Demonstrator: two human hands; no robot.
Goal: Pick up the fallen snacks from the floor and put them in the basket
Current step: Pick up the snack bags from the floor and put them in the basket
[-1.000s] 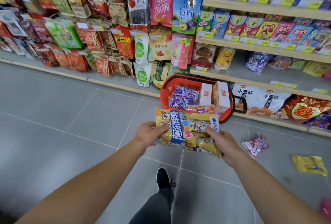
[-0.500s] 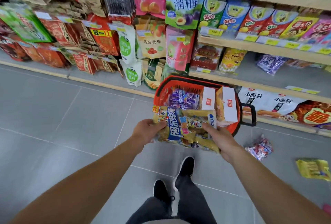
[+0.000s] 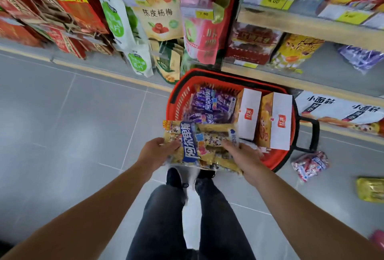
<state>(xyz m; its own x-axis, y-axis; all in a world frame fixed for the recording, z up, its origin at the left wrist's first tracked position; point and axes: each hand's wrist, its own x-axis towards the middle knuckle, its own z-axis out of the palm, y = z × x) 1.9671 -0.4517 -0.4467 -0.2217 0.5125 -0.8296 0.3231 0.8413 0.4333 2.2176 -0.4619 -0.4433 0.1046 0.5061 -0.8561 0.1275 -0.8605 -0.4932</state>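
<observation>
While both hands hold it flat just above the near rim of the red shopping basket, the yellow candy bag shows a blue band with large white Chinese lettering that reads 阿尔卑斯. The left hand grips the bag's left edge, thumb on top and fingers curled beneath; the right hand pinches its right side, fingers curled round the edge near a small white-and-blue label too blurred to read.

Inside the basket lies a purple candy bag with the same kind of blue band, and to its right stand two white-and-orange boxes, each bearing a small red square logo whose characters I cannot make out. A black handle sticks out from the basket's right side.

On the grey tiled floor to the right of the basket lies a red-and-white snack bag, and farther right a yellow packet at the frame's edge.

Behind the basket, the shelves carry hanging pouches; one cream pouch reads 陈皮杨梅. A yellow price tag reads something like 4.00. On the lowest shelf right of the basket, white packs read 小面筋. The person's dark trousers and black shoes stand just before the basket.
</observation>
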